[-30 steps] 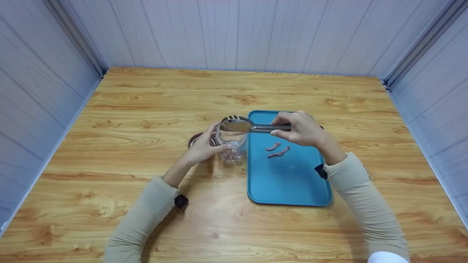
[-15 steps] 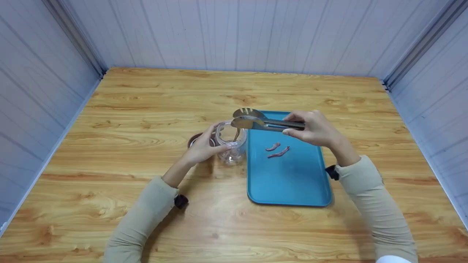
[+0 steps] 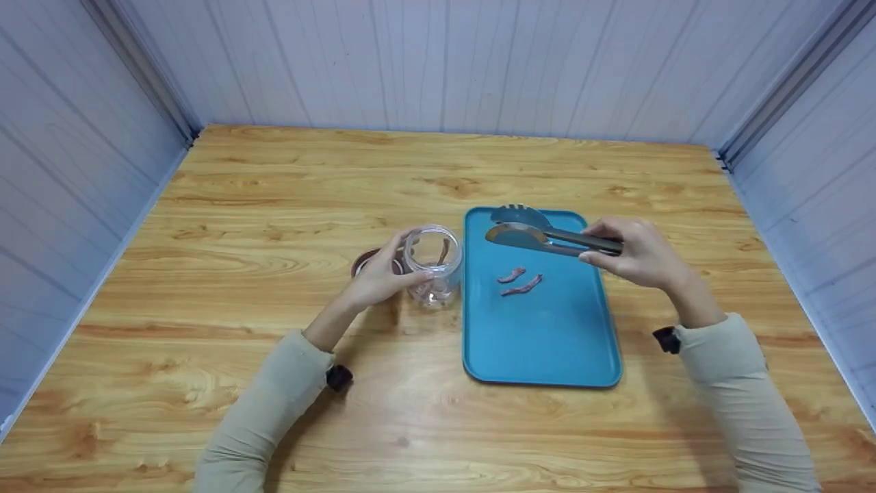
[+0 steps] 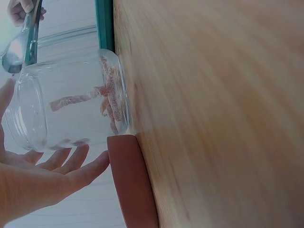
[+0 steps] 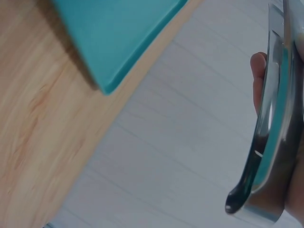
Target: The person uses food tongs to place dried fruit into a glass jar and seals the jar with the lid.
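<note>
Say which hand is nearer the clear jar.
Left. The left hand grips the clear jar; the right hand is off to its right, holding tongs over the blue tray.

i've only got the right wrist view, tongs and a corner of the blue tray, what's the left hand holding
Observer: The left hand grips a clear jar that stands on the table.
Operator: ok, anything in it
Observer: Yes, the left wrist view shows reddish strips heaped at the jar's bottom, with one strip poking up from the heap toward the mouth.
</note>
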Action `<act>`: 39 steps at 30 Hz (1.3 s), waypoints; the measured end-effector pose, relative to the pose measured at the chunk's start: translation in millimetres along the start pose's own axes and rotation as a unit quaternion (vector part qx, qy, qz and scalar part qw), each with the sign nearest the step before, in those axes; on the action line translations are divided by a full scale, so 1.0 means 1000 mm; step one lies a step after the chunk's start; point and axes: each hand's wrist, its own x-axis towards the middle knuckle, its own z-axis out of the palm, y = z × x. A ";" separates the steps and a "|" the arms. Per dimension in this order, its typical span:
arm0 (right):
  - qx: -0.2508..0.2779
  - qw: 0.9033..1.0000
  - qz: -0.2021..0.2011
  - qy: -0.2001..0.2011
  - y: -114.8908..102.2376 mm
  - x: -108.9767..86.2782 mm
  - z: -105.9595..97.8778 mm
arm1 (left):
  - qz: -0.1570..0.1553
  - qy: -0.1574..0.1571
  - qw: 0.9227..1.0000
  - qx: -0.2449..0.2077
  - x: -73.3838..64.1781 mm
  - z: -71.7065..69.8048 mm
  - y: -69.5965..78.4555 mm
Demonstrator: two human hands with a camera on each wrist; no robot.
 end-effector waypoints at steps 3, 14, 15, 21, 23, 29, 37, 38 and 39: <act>0.004 1.000 0.021 -0.005 0.006 -0.009 -0.002 | -0.002 0.001 1.000 -0.003 0.000 0.000 -0.001; 0.009 0.993 0.108 -0.040 0.028 -0.044 0.000 | 0.007 0.009 1.000 -0.009 0.013 0.003 -0.035; 0.011 0.992 0.115 -0.042 0.030 -0.047 0.000 | 0.007 0.008 1.000 -0.011 0.014 0.003 -0.035; 0.006 0.989 0.141 -0.045 0.040 -0.062 0.004 | 0.012 0.005 1.000 -0.021 0.014 0.002 -0.035; 0.004 0.989 0.143 -0.045 0.043 -0.066 0.006 | 0.013 0.006 1.000 -0.018 0.013 0.002 -0.035; 0.008 0.987 0.150 -0.049 0.048 -0.075 0.012 | 0.010 0.010 1.000 -0.003 0.013 0.002 -0.035; 0.001 0.988 0.150 -0.048 0.053 -0.082 0.016 | 0.004 0.013 1.000 0.010 0.013 0.002 -0.033; 0.002 0.987 0.150 -0.048 0.053 -0.082 0.017 | 0.003 0.013 1.000 0.011 0.013 0.002 -0.033; 0.005 0.987 0.150 -0.047 0.054 -0.082 0.017 | 0.003 0.013 1.000 0.012 0.013 0.002 -0.033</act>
